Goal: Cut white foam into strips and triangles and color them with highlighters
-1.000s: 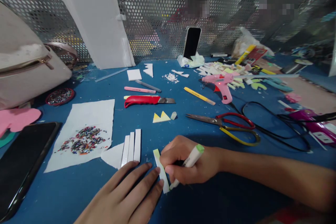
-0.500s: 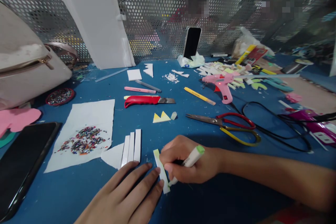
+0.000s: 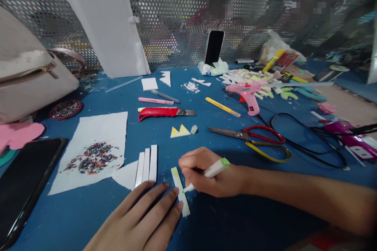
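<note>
My right hand grips a green marker, its tip touching the right edge of a narrow white foam strip. The strip's far end is tinted light green. Spread flat on the table, my left hand steadies the strip's left side with its fingertips. Just beyond those fingers lie several white strips side by side, next to a white triangular piece. A small zigzag piece with yellow points rests farther off, beside a small translucent cap.
Scissors, a red utility knife with its blade out and a pink glue gun with a black cord lie beyond my hands. At left are a paper with glittery bits and a dark phone. A yellow marker lies mid-table.
My right hand has shifted the marker's tip away from me along the strip's right edge, from near its close end to about the middle. My left hand stays in place.
</note>
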Action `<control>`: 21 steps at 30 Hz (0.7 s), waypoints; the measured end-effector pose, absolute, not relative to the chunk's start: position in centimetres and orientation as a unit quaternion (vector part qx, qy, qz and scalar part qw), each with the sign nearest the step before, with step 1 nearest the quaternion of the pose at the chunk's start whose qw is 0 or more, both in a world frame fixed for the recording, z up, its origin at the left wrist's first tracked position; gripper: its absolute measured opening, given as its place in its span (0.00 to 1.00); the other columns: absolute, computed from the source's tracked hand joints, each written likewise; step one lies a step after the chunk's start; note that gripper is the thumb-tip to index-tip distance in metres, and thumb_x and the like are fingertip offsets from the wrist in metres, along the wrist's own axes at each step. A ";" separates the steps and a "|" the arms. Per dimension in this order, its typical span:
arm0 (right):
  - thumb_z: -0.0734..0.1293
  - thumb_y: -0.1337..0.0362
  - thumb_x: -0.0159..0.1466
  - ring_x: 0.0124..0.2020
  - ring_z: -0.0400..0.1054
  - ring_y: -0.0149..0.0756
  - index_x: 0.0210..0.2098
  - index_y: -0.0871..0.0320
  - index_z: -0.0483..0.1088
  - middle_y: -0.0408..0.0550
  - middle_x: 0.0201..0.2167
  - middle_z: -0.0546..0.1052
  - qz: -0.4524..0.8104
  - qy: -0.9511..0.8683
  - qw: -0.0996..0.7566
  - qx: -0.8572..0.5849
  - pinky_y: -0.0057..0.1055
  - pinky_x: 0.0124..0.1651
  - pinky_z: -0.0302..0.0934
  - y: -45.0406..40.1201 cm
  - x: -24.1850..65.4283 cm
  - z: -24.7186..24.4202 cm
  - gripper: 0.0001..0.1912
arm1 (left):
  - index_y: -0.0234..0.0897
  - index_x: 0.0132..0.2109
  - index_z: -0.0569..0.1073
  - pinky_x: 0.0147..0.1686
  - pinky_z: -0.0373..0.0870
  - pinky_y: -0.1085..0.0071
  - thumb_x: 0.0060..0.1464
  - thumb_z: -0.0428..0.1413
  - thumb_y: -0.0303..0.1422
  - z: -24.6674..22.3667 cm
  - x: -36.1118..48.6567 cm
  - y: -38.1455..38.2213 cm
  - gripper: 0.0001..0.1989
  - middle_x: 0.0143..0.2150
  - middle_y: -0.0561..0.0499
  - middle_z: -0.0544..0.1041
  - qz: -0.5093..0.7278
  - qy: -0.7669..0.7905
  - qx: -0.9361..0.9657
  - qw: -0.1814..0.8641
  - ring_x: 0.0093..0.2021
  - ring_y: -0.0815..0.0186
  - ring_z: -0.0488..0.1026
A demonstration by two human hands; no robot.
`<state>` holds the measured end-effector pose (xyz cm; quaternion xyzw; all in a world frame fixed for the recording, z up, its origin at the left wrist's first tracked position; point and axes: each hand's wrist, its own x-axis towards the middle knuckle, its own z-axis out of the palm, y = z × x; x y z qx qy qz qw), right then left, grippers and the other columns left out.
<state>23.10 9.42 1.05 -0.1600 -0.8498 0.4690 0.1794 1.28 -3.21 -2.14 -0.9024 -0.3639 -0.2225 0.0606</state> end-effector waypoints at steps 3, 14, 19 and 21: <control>0.57 0.64 0.69 0.21 0.51 0.26 0.23 0.57 0.52 0.37 0.19 0.57 0.457 -0.852 0.187 -0.173 0.27 0.27 0.47 9.4 23.1 0.9 0.17 | 0.43 0.57 0.76 0.70 0.48 0.62 0.73 0.49 0.40 -2.1 1.3 -3.2 0.16 0.58 0.56 0.78 -0.224 -0.360 -0.904 0.061 0.58 0.62 0.71; 0.56 0.63 0.72 0.22 0.54 0.28 0.24 0.57 0.56 0.39 0.20 0.63 0.423 -0.853 0.212 -0.218 0.29 0.28 0.47 9.2 23.2 0.6 0.19 | 0.44 0.57 0.76 0.69 0.50 0.62 0.73 0.49 0.40 -1.9 1.4 -3.4 0.15 0.58 0.57 0.77 -0.224 -0.372 -0.899 0.056 0.59 0.63 0.70; 0.55 0.62 0.73 0.23 0.55 0.28 0.24 0.57 0.58 0.40 0.20 0.64 0.419 -0.842 0.244 -0.238 0.29 0.28 0.47 9.3 23.2 0.4 0.19 | 0.43 0.56 0.77 0.69 0.51 0.62 0.73 0.48 0.39 -1.8 1.4 -3.4 0.15 0.58 0.56 0.77 -0.218 -0.372 -0.900 0.060 0.59 0.63 0.71; 0.55 0.62 0.73 0.23 0.56 0.28 0.24 0.57 0.57 0.40 0.21 0.65 0.422 -0.839 0.246 -0.239 0.29 0.28 0.48 9.3 23.2 0.4 0.19 | 0.43 0.56 0.77 0.69 0.51 0.62 0.73 0.49 0.39 -1.9 1.3 -3.4 0.15 0.58 0.57 0.77 -0.215 -0.371 -0.901 0.057 0.59 0.63 0.71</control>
